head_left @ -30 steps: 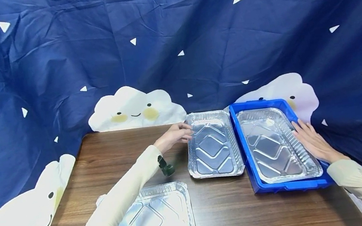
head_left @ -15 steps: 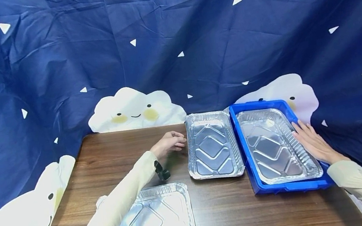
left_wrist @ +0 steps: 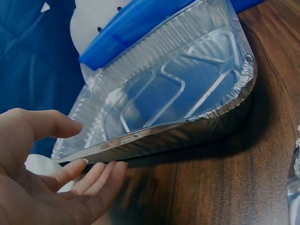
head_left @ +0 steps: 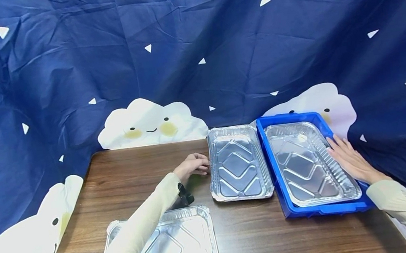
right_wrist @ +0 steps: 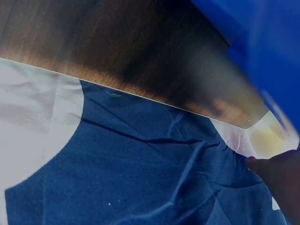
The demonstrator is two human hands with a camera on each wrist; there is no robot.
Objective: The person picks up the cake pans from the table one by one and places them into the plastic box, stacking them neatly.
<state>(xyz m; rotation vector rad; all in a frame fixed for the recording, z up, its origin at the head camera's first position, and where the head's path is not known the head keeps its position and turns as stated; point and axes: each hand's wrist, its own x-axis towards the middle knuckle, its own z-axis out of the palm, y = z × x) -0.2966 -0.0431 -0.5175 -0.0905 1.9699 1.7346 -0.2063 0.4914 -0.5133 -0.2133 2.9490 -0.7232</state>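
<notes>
My left hand (head_left: 192, 166) is beside the left wall of a foil tray (head_left: 237, 163), its fingers loosely bent. In the left wrist view, the thumb of that hand (left_wrist: 56, 173) is apart from the other fingers near the tray's rim, and nothing is gripped. Whether the fingertips touch the wall, I cannot tell. My right hand (head_left: 351, 161) rests with straight fingers on the right side of a blue plastic bin (head_left: 282, 195). Inside this bin lies a second foil tray (head_left: 299, 164). Only a dark thumb (right_wrist: 276, 171) shows in the right wrist view.
A third foil tray (head_left: 174, 249) lies at the front left of the wooden table (head_left: 251, 241), partly under my left forearm. Behind the table hangs a blue cloth (head_left: 176, 51) with clouds. The middle tray stands close against the bin's left side.
My left hand has drawn back from over the middle tray's left rim and come lower and nearer beside its wall. The right hand and the trays have stayed put.
</notes>
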